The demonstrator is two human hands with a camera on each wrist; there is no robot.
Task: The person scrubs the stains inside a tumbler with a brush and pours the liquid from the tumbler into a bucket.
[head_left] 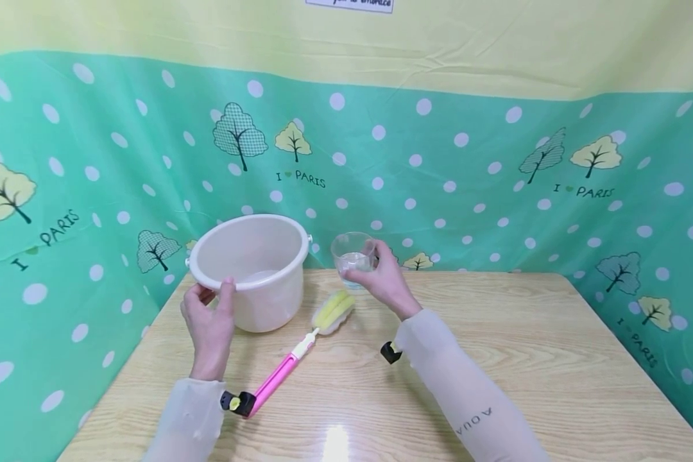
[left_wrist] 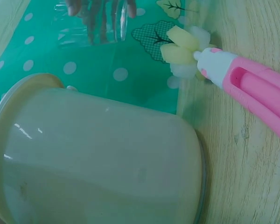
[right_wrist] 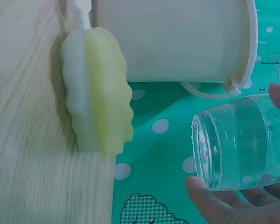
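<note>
A white bucket (head_left: 268, 301) stands upright at the back left of the table. My left hand (head_left: 209, 330) grips its near rim, the thumb at the edge; in the left wrist view the bucket's side (left_wrist: 98, 154) hides nearly all of that hand. Above the table's back edge, my right hand (head_left: 385, 280) holds a clear drinking glass (head_left: 349, 249) by its side, to the right of the bucket. The right wrist view shows fingers around the glass (right_wrist: 238, 140), its thick base apart from the tabletop. Whether it contains liquid I cannot tell.
Between the hands lies a sponge bottle brush with a pink handle (head_left: 277, 377) and a yellow and white head (head_left: 333, 312), close to the bucket. A green dotted curtain (head_left: 468, 167) hangs behind the wooden table (head_left: 496, 359). The bucket's handle (right_wrist: 205, 92) hangs at its side.
</note>
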